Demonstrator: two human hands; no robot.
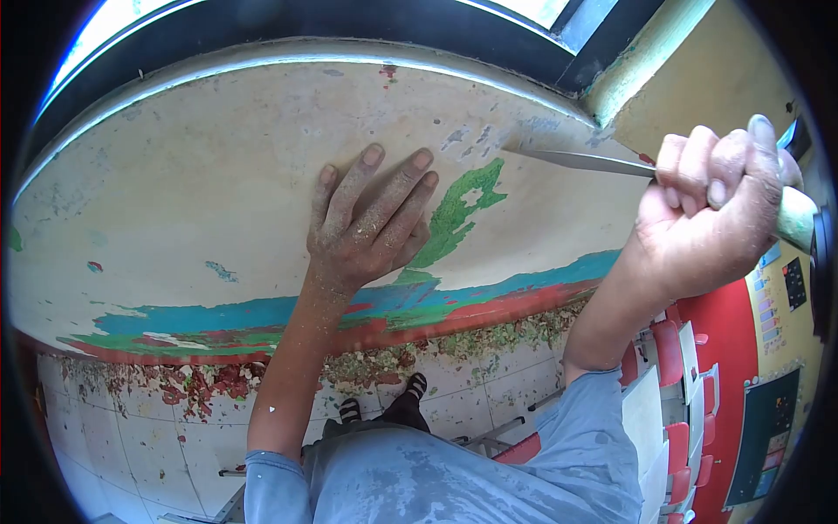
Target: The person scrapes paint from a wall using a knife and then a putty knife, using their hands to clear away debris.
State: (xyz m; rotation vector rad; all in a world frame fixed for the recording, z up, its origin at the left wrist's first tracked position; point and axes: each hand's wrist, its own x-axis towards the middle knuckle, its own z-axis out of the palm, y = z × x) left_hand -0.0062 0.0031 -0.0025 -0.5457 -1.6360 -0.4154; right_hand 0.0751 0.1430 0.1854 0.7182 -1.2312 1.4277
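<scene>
Scraper (585, 161) clamped in right hand (711, 205), blade tip on wall (201, 175); left hand (371, 223) flat, fingers spread, on wall beside green paint patch (458, 214)

dusty grey-blue sleeves (602, 419), black sandals (417, 384)

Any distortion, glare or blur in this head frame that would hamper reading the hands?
Head view: strong fisheye bends the wall and window frame, with black vignette at the corners; the window glass is blown out; left hand, right hand and scraper blade stay sharp, evenly lit.
</scene>
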